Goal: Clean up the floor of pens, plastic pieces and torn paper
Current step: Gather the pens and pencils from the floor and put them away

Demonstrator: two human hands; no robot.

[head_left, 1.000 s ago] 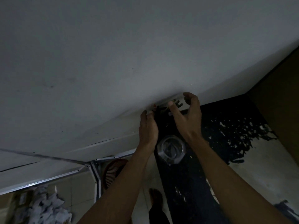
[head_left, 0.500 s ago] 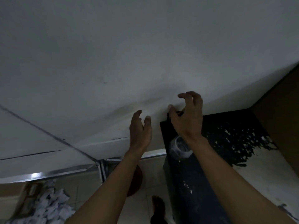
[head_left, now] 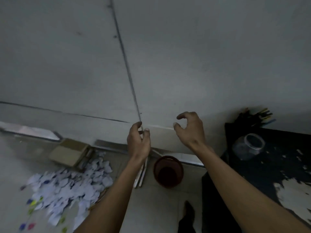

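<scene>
Far left of the red bin [head_left: 168, 172], the torn paper [head_left: 70, 184] is heaped on the floor with small coloured plastic pieces [head_left: 32, 214] at its near edge. The left hand [head_left: 138, 142] and right hand [head_left: 190, 130] hang above the bin, fingers loosely curled, holding nothing. Right of the bin, pens [head_left: 255, 115] stand on the dark surface [head_left: 269, 165]. Best scoop the paper with both hands cupped beneath, carrying it low to the bin.

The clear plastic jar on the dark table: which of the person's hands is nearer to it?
Right. The right hand hangs left of the clear plastic jar; the left hand is further left, beyond it.
</scene>
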